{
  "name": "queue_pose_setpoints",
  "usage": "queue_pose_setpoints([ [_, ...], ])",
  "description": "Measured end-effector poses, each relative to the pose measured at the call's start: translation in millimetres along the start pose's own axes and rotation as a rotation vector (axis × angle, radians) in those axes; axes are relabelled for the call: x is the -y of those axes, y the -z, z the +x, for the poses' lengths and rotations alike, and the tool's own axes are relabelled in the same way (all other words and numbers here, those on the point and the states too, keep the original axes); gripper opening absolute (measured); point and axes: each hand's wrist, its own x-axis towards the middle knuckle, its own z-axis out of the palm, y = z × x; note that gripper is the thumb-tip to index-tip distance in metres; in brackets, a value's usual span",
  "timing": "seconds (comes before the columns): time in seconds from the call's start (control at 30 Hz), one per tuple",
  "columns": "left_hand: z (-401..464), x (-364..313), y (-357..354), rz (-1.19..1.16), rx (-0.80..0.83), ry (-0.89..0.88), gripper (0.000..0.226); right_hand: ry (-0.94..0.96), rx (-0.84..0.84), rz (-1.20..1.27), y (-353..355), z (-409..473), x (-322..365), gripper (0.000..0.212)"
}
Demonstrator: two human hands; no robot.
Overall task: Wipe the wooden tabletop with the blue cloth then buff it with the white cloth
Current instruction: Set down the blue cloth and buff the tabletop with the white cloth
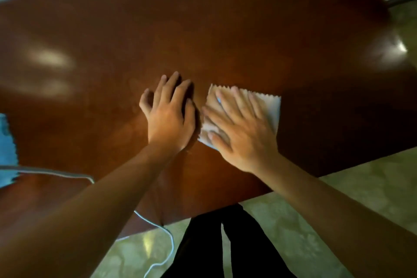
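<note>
Your right hand [239,128] presses flat, fingers spread, on the white cloth [269,108] at center frame; your left hand [169,115] rests open on the wooden tabletop [203,29], grasping nothing.

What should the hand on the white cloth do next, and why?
Probably slide the white cloth across the wooden tabletop to buff it. The right hand lies flat on it, the blue cloth lies aside at the left, and the left hand rests on bare wood.
</note>
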Motion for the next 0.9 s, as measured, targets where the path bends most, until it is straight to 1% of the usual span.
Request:
queue_pose_setpoints([
  [0.07, -28, 23, 10, 0.026, -0.004, 0.016, 0.045, 0.055, 0.014, 0.012, -1, -23, 19, 0.055],
  [0.17, -65, 52, 25, 0.058, -0.023, 0.103, 0.045, 0.113, 0.045, 0.013, -2, -39, 38, 0.055],
  [0.23, -86, 67, 34, 0.067, -0.013, 0.165, 0.046, 0.122, 0.072, -0.018, -2, -43, 43, 0.055],
  [0.3, -103, 80, 40, 0.085, 0.000, 0.187, 0.047, 0.105, 0.093, -0.031, -3, -43, 53, 0.055],
  [0.37, -117, 95, 45, 0.112, -0.010, 0.225, 0.049, 0.126, 0.112, -0.015, -8, -42, 76, 0.055],
  [0.43, -128, 110, 50, 0.147, -0.014, 0.271, 0.052, 0.197, 0.134, 0.018, -15, -40, 106, 0.056],
  [0.5, -136, 121, 52, 0.180, 0.007, 0.272, 0.054, 0.251, 0.153, 0.041, -20, -29, 128, 0.057],
  [0.6, -140, 125, 50, 0.199, 0.022, 0.255, 0.055, 0.260, 0.170, 0.022, -23, 11, 128, 0.058],
  [0.73, -140, 126, 46, 0.214, 0.011, 0.261, 0.054, 0.057, 0.113, -0.060, -26, 113, 98, 0.058],
  [0.77, -142, 127, 46, 0.220, 0.006, 0.258, 0.054, 0.018, 0.120, -0.080, -27, 141, 93, 0.059],
  [0.83, -141, 129, 45, 0.225, 0.004, 0.252, 0.054, -0.015, 0.165, -0.083, -32, 187, 100, 0.062],
  [0.9, -140, 129, 44, 0.220, -0.001, 0.249, 0.054, 0.020, 0.186, -0.048, -37, 205, 128, 0.062],
])
